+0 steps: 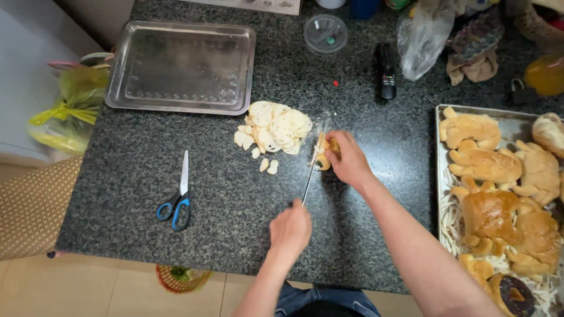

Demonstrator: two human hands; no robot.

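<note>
slicing a small bread roll on the counter (176, 235)

left hand (291, 232) clamped on the knife (311, 176), right hand (349, 159) pinning the bread roll (326, 151) beside the cut slices (276, 126); best keep fingertips curled back and saw lightly.

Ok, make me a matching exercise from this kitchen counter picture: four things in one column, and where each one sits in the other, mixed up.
Things:
1. scissors
2. empty metal tray
3. pile of slices
4. tray of bread rolls

Places:
A. far left of the counter
B. right edge of the counter
C. near left, blue handles toward the person
D. middle, just left of the knife

Pairs: 1-C, 2-A, 3-D, 4-B
</note>
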